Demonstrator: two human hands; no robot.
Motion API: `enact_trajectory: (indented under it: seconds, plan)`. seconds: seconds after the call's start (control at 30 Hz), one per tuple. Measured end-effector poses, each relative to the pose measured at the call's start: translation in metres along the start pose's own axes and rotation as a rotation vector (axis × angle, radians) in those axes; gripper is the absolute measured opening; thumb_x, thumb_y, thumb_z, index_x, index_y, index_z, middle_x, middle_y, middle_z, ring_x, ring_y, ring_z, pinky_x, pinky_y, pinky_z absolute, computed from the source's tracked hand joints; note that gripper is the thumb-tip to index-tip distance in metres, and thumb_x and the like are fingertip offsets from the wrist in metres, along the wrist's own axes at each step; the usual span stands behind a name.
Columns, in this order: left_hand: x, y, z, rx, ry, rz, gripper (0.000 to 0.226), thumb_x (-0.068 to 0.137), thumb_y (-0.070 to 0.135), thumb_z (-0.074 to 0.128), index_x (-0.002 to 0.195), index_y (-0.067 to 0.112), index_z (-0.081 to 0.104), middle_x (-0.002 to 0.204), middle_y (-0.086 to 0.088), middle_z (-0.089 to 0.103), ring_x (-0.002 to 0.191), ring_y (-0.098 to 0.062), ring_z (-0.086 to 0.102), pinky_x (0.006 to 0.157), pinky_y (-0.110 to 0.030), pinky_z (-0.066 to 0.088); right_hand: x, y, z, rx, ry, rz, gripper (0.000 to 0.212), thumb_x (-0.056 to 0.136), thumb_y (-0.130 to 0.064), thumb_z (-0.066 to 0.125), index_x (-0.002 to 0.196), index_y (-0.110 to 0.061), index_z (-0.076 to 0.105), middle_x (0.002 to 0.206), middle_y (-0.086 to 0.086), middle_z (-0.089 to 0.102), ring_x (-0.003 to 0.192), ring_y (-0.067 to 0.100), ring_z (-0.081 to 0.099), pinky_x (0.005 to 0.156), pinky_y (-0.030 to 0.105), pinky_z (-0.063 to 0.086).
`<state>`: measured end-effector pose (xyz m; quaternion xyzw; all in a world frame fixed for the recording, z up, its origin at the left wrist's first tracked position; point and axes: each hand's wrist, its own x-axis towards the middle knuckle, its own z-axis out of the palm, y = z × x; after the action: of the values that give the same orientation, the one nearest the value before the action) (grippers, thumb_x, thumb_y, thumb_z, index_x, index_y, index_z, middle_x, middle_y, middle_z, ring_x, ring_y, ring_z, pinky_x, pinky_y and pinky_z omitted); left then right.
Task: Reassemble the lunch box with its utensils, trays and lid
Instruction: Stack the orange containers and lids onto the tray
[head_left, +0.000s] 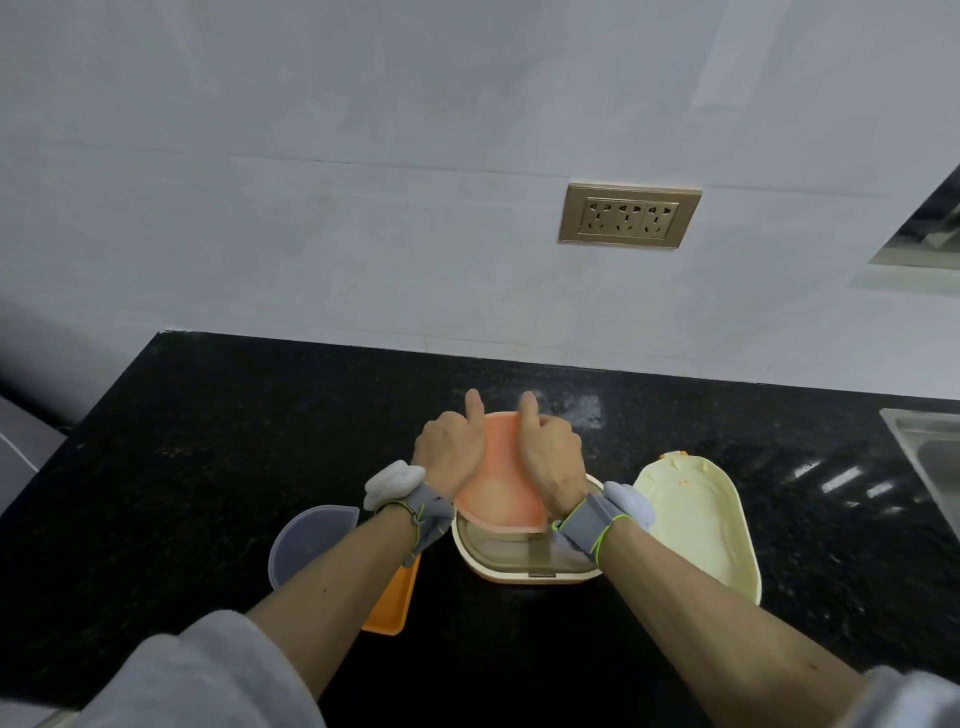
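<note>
holding the orange tray (501, 483) by its sides, both hands, left hand (451, 457) and right hand (551, 458), are lowering it level over the lunch box (524, 564) in the middle.

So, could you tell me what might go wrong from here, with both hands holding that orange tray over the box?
1. The orange tray, held by the left hand and right hand, is tilted over the lunch box base; it may seat crookedly.
2. The orange piece lies under the left forearm and could be knocked.
3. The cream lid lies close beside the right forearm and could be nudged.
</note>
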<state>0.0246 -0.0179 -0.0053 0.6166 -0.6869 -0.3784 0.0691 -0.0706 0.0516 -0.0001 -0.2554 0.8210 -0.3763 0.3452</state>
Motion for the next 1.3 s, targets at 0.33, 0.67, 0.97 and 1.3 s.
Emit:
enact_trajectory:
  seconds: [0.33,0.67,0.97,1.3]
  plan:
    - [0.003,0.008,0.000,0.052,0.206,-0.077,0.068,0.104,0.046,0.021,0.107,-0.004,0.067,0.111,-0.021,0.067,0.104,-0.037,0.062,0.088,-0.038,0.045,-0.008,-0.004,-0.004,0.013,-0.072,0.029,0.065,0.098,-0.064,0.021,0.098,-0.014,0.064,0.115,0.015,0.061,0.115,0.035,0.054,0.098,0.038,0.041]
    - [0.005,0.008,-0.009,-0.038,0.230,-0.125,0.070,0.104,0.049,0.018,0.113,-0.001,0.067,0.113,-0.019,0.067,0.104,-0.035,0.062,0.093,-0.040,0.044,-0.018,-0.001,0.007,-0.083,0.046,-0.036,0.080,0.093,-0.071,0.019,0.071,-0.010,0.068,0.088,0.018,0.070,0.091,0.038,0.061,0.088,0.039,0.047]
    - [0.014,0.013,-0.015,-0.002,0.233,-0.170,0.073,0.103,0.052,0.022,0.107,-0.005,0.067,0.111,-0.021,0.066,0.104,-0.035,0.063,0.091,-0.039,0.045,-0.019,-0.005,0.015,-0.139,0.019,-0.043,0.078,0.091,-0.073,0.020,0.090,-0.011,0.067,0.096,0.015,0.068,0.088,0.035,0.058,0.083,0.038,0.046]
    - [0.002,0.009,-0.004,-0.118,0.158,-0.147,0.073,0.103,0.053,0.015,0.121,0.001,0.061,0.120,-0.018,0.063,0.110,-0.035,0.059,0.096,-0.040,0.041,-0.011,-0.002,0.011,-0.128,0.099,-0.050,0.063,0.102,-0.056,0.021,0.112,-0.006,0.058,0.118,0.021,0.062,0.111,0.040,0.055,0.090,0.040,0.040]
